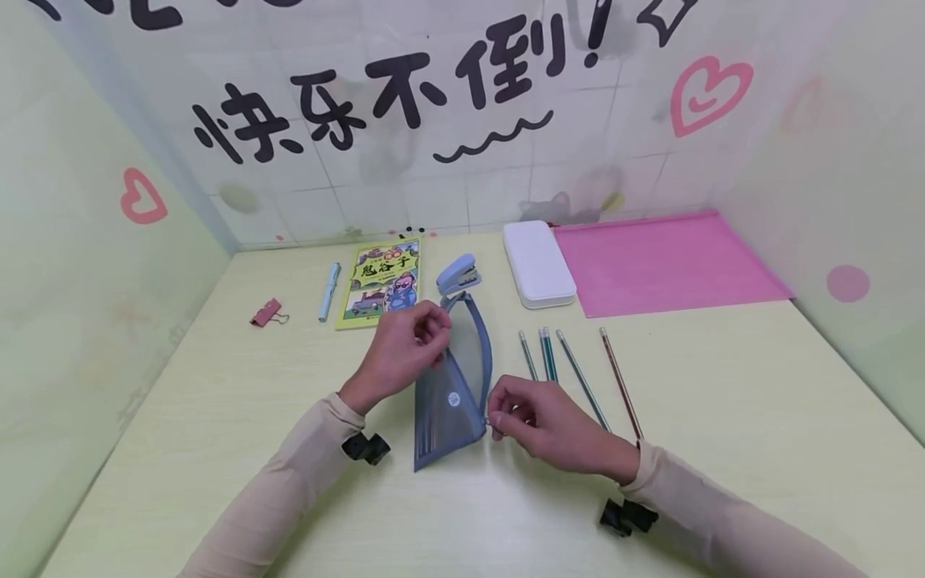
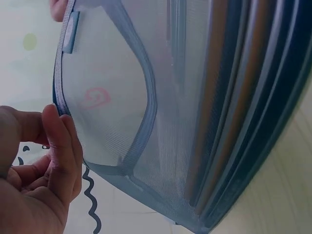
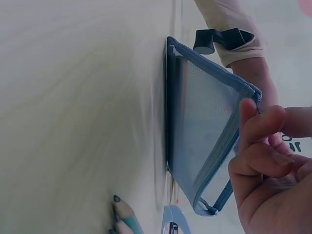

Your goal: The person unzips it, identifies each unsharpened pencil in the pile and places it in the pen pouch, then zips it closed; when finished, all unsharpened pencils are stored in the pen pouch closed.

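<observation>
A blue-grey mesh zipper pencil pouch [image 1: 441, 405] stands on its long side on the table, its zipped mouth parted. Several pencils [image 2: 217, 105] lie inside along the bottom, showing through the mesh in the left wrist view. My left hand [image 1: 405, 345] pinches the mouth's edge between thumb and fingers, toward the far end. At the near end, the thumb and forefinger of my right hand [image 1: 549, 421] pinch the zipper pull at the pouch's corner [image 3: 256, 92]. Loose pencils [image 1: 581, 377], several green and one brown, lie just beyond the right hand.
Behind the pouch sit a blue stapler [image 1: 458, 274] and a yellow comic-style book [image 1: 379, 285]. A light blue pen [image 1: 329, 293] and a red binder clip [image 1: 267, 313] lie to the left. A white case [image 1: 538, 265] and a pink sheet [image 1: 672, 265] are at the back right.
</observation>
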`<state>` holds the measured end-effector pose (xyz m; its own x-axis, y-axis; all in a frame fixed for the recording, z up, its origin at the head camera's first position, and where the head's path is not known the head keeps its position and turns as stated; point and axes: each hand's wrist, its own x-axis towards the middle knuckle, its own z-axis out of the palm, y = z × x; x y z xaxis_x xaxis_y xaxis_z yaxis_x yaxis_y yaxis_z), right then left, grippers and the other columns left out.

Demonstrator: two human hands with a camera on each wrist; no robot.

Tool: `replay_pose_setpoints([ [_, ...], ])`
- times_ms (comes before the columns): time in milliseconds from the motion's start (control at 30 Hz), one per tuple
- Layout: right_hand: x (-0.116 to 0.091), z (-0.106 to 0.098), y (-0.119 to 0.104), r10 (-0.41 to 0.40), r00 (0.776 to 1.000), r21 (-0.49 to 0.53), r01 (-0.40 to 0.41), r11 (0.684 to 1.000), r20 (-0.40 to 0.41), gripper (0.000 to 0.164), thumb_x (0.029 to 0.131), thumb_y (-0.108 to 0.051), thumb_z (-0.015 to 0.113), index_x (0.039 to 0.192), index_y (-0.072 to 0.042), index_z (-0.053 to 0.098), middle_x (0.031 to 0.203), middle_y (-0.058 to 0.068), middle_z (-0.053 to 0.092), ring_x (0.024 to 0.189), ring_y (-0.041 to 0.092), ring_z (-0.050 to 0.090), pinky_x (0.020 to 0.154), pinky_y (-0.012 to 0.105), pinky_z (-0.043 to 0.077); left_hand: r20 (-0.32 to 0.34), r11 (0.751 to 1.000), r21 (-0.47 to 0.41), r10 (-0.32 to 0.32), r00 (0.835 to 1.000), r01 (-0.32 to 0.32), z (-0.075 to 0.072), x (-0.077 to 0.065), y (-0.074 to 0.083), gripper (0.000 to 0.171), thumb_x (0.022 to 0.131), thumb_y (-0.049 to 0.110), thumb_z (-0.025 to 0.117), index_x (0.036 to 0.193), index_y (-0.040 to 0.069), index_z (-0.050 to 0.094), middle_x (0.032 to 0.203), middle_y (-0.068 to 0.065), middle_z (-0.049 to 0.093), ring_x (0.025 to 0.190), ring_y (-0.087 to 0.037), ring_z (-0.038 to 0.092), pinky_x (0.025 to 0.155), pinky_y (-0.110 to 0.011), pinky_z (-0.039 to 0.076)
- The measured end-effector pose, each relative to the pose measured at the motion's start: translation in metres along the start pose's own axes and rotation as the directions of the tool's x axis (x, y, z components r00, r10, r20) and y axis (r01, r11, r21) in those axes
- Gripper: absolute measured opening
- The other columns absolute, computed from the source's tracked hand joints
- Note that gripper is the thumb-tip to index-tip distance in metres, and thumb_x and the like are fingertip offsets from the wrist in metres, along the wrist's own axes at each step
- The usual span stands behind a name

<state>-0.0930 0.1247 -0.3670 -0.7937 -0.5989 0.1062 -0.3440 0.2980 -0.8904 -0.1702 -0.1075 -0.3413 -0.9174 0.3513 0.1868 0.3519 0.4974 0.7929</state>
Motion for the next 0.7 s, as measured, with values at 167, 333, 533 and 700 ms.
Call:
replay_pose_setpoints([
  [167, 0.002, -0.003, -0.002, -0.004, 1.0, 0.052, 0.003, 0.999, 0.025, 0.002, 0.096, -0.006, 0.062, 0.098, -0.006, 0.062, 0.082, 0.011, 0.072, 0.066, 0.025, 0.067, 0.052, 0.02, 0.048, 0.082, 1.0, 0.011, 0.01, 0.997, -0.011, 0.006, -0.015, 0.008, 0.015, 0.096, 0.013, 0.063, 0.109, 0.005, 0.063, 0.091, -0.007, 0.069, 0.074, -0.01, 0.067, 0.067, -0.022, 0.06],
  [333, 0.006, -0.001, 0.0, -0.019, 1.0, 0.059, 0.018, 0.998, 0.021, 0.006, 0.092, -0.003, 0.067, 0.097, -0.005, 0.064, 0.08, 0.01, 0.072, 0.065, 0.021, 0.066, 0.054, 0.018, 0.048, 0.146, 0.991, 0.05, 0.115, 0.983, -0.124, 0.018, -0.052, 0.025, 0.015, 0.093, 0.012, 0.068, 0.106, 0.008, 0.062, 0.097, -0.003, 0.068, 0.086, -0.01, 0.068, 0.077, -0.021, 0.06],
  [533, 0.011, 0.002, 0.0, -0.061, 0.997, 0.009, 0.061, 0.998, -0.038, 0.005, 0.089, -0.003, 0.07, 0.094, -0.006, 0.068, 0.078, 0.006, 0.072, 0.062, 0.015, 0.063, 0.054, 0.019, 0.049, 0.06, 0.915, 0.27, 0.295, 0.954, -0.3, 0.032, -0.088, 0.031, 0.02, 0.083, 0.019, 0.08, 0.093, 0.014, 0.064, 0.092, 0.004, 0.059, 0.082, -0.008, 0.06, 0.071, -0.018, 0.055],
  [700, 0.014, 0.004, -0.002, -0.045, 0.994, -0.03, 0.042, 0.999, -0.095, 0.006, 0.088, -0.001, 0.07, 0.092, -0.006, 0.069, 0.078, 0.004, 0.073, 0.056, 0.011, 0.059, 0.05, 0.018, 0.045, 0.038, 0.741, 0.553, 0.434, 0.9, -0.38, 0.042, -0.096, 0.023, 0.038, 0.068, 0.029, 0.091, 0.089, 0.015, 0.063, 0.087, 0.005, 0.058, 0.078, -0.007, 0.056, 0.065, -0.016, 0.051],
])
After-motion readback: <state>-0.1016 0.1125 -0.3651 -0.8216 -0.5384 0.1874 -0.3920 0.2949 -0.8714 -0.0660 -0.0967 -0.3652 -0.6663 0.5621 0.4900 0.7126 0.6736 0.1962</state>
